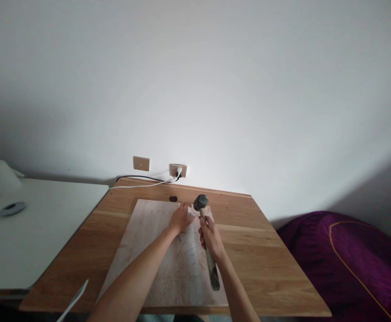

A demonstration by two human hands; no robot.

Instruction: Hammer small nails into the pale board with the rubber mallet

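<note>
My right hand (210,238) is closed around the wooden handle of a hammer (202,210). The hammer's dark metal head points away from me, raised just above a pale wooden board (148,250). My left hand (181,218) rests on the far part of that board, right beside the hammer head. Its fingers are pinched together on something too small to make out. The board lies flat on a wooden table (265,264).
A white desk (48,219) adjoins the table on the left, with a round grey ring (12,208) on it. Wall sockets (177,170) with white and black cables sit behind the table. A purple cushion (350,264) lies to the right.
</note>
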